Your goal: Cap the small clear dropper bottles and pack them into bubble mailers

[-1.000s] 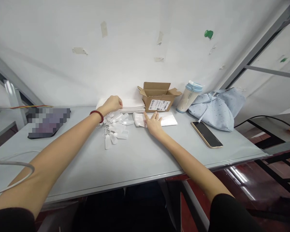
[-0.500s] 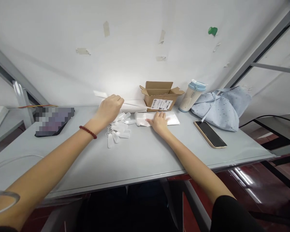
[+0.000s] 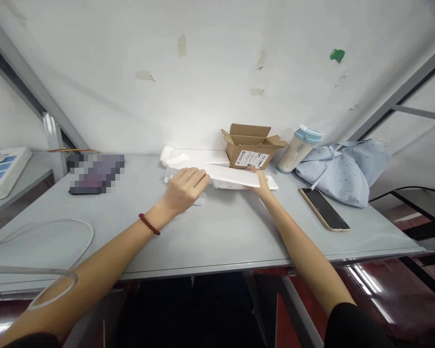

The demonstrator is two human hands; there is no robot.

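Observation:
My left hand (image 3: pixel 188 188), a red beaded bracelet on its wrist, is closed around the left end of a long flat white strip (image 3: pixel 232 175). The strip is raised a little above the table, slanting down to the right. At its right end is my right hand (image 3: pixel 260 181), fingers curled at the edge and partly hidden behind it. Beneath the strip lies a white plastic-wrapped stack (image 3: pixel 272 183), mostly covered. Clear-white tags (image 3: pixel 200 199) show only in part behind my left hand. Another white wrapped bundle (image 3: pixel 199 157) rests along the wall.
An open cardboard box (image 3: pixel 252 150) with a label stands behind my right hand. Right of it are a blue-lidded bottle (image 3: pixel 299 150), a light blue cloth bag (image 3: pixel 337 174) and a phone (image 3: pixel 324 209). A white cable (image 3: pixel 89 232) loops over the left of the table (image 3: pixel 217 237).
My left hand has come down and nearer with the strip, which has turned its flat face up. My right hand has gone from the wrapped stack to the strip's right end. The view has shifted.

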